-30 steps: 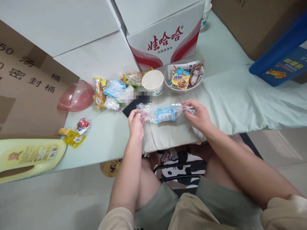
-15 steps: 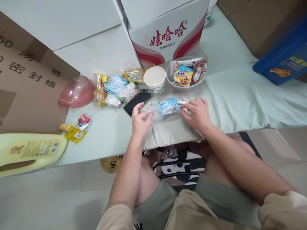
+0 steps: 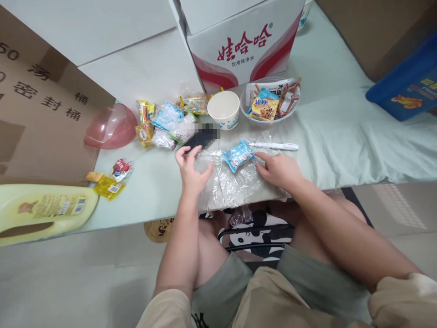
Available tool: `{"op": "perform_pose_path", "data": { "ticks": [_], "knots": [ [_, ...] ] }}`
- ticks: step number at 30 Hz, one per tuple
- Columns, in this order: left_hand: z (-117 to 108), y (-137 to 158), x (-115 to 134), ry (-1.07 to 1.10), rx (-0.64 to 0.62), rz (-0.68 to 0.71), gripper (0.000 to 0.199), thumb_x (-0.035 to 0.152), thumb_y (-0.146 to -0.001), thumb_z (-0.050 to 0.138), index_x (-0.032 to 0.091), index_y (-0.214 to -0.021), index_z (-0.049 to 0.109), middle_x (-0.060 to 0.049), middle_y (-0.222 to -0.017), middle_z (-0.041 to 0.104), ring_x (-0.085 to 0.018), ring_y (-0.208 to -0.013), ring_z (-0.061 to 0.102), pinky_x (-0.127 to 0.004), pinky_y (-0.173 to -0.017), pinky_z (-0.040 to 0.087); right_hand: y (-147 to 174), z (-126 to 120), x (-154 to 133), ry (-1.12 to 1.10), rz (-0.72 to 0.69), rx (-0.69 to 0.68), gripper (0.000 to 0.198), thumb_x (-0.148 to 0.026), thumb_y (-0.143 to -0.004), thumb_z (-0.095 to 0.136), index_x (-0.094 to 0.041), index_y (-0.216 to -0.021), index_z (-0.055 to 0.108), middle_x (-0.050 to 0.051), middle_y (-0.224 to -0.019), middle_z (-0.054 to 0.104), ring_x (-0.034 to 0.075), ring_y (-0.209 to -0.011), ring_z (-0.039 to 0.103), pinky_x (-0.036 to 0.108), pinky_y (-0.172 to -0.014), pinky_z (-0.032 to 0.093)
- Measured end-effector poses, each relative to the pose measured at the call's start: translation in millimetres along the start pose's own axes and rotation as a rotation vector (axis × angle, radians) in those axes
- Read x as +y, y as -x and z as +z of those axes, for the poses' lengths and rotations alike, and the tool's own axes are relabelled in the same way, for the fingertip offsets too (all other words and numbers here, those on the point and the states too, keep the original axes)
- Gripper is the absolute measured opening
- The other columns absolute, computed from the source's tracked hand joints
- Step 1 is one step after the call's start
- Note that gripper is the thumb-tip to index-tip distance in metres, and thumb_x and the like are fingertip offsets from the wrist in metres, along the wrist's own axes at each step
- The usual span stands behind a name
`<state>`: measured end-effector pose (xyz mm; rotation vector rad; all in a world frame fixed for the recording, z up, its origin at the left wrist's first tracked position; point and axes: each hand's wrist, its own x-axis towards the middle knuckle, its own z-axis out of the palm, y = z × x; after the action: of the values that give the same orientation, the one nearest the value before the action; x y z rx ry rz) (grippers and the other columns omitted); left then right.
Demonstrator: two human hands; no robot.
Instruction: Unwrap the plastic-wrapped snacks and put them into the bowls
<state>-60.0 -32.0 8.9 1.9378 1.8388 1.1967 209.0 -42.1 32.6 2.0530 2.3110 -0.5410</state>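
Note:
A blue snack packet [image 3: 238,156] lies on a crinkled sheet of clear plastic film [image 3: 235,184] spread over the table's front edge. My left hand [image 3: 191,172] hovers at the film's left side, thumb and fingers apart, with nothing between them. At the packet's right end is my right hand [image 3: 282,169]; its index fingertip is at the packet's edge, and the thumb is spread below over the film. Just beyond that hand lies a slim tool with a white handle [image 3: 278,146]. A dark phone [image 3: 201,138] rests behind my left fingers.
A white paper bowl [image 3: 223,110] and a clear bowl [image 3: 251,117] of snack packets stand behind. Several wrapped snacks [image 3: 167,116] lie left of them, near a pink translucent bowl [image 3: 111,127]. A yellow jug [image 3: 48,212] lies far left; white cartons [image 3: 246,50] form the back.
The film is now spread flat beneath the blue packet, which has tilted. My left hand has moved slightly left and its fingers have parted. The white-handled tool has come into sight.

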Motion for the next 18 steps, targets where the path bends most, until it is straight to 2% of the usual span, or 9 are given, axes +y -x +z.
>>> {"op": "perform_pose_path", "data": {
  "ticks": [2,3,5,9,11,13,15,16,18],
  "knots": [
    [7,-3,5,-0.049,-0.129,0.025,0.047,0.030,-0.066,0.085,0.021,-0.110,0.073,-0.014,-0.145,0.050,-0.032,-0.136,0.050,-0.049,-0.119,0.039,0,2,-4,0.021,0.004,0.008,0.058,-0.044,-0.097,0.047,-0.031,-0.154,0.051,0.007,-0.096,0.079,0.030,-0.085,0.071,0.034,-0.063,0.038],
    [12,-4,9,-0.013,-0.205,0.011,0.035,0.030,-0.068,0.084,0.020,-0.099,0.073,-0.014,-0.143,0.053,-0.034,-0.139,0.047,-0.051,-0.121,0.035,0,2,-7,0.023,-0.004,0.019,0.059,-0.043,-0.097,0.048,-0.032,-0.155,0.048,0.007,-0.098,0.079,0.030,-0.085,0.071,0.034,-0.064,0.039],
    [21,-2,20,0.180,-0.331,-0.064,0.017,0.032,-0.075,0.077,0.019,-0.084,0.071,-0.013,-0.131,0.064,-0.032,-0.131,0.056,-0.051,-0.118,0.040,2,3,-10,0.017,-0.034,0.038,0.061,-0.042,-0.096,0.050,-0.033,-0.156,0.046,0.007,-0.107,0.076,0.029,-0.087,0.070,0.034,-0.064,0.041],
    [32,4,48,0.783,-0.472,-0.375,0.025,0.039,-0.073,0.073,0.019,-0.088,0.070,-0.008,-0.106,0.074,-0.021,-0.094,0.069,-0.036,-0.086,0.058,6,6,-11,0.001,-0.086,0.082,0.070,-0.038,-0.092,0.056,-0.033,-0.160,0.041,0.011,-0.131,0.064,0.027,-0.083,0.068,0.034,-0.060,0.042],
    [32,5,58,0.967,-0.457,-0.543,0.026,0.037,-0.066,0.076,0.019,-0.083,0.068,-0.005,-0.093,0.074,-0.014,-0.072,0.064,-0.025,-0.060,0.054,7,10,-8,-0.043,-0.113,0.125,0.073,-0.035,-0.089,0.059,-0.033,-0.160,0.041,0.011,-0.136,0.059,0.026,-0.084,0.068,0.034,-0.060,0.045],
    [31,2,63,1.034,-0.418,-0.664,0.024,0.032,-0.061,0.077,0.018,-0.076,0.065,-0.004,-0.087,0.074,-0.010,-0.061,0.059,-0.017,-0.042,0.034,6,15,-4,-0.138,-0.153,0.172,0.069,-0.034,-0.089,0.059,-0.034,-0.157,0.046,0.011,-0.137,0.057,0.026,-0.091,0.067,0.034,-0.064,0.049],
    [30,-3,62,1.027,-0.371,-0.737,0.022,0.028,-0.059,0.075,0.017,-0.075,0.063,-0.006,-0.092,0.075,-0.011,-0.066,0.065,-0.016,-0.038,0.016,5,18,2,-0.293,-0.206,0.211,0.065,-0.036,-0.090,0.058,-0.031,-0.154,0.050,0.012,-0.136,0.058,0.027,-0.098,0.067,0.036,-0.071,0.053],
    [31,-6,60,0.999,-0.346,-0.760,0.021,0.027,-0.059,0.073,0.017,-0.074,0.062,-0.007,-0.096,0.076,-0.013,-0.072,0.068,-0.017,-0.039,0.013,4,18,5,-0.388,-0.235,0.226,0.064,-0.037,-0.090,0.058,-0.028,-0.153,0.052,0.013,-0.134,0.059,0.027,-0.100,0.067,0.037,-0.075,0.054],
    [34,-10,54,0.885,-0.276,-0.776,0.015,0.024,-0.060,0.068,0.017,-0.068,0.058,-0.007,-0.096,0.076,-0.015,-0.077,0.070,-0.017,-0.041,0.019,5,19,11,-0.582,-0.285,0.239,0.064,-0.042,-0.089,0.059,-0.022,-0.149,0.055,0.014,-0.129,0.063,0.029,-0.102,0.066,0.040,-0.080,0.056]
  ]
}}
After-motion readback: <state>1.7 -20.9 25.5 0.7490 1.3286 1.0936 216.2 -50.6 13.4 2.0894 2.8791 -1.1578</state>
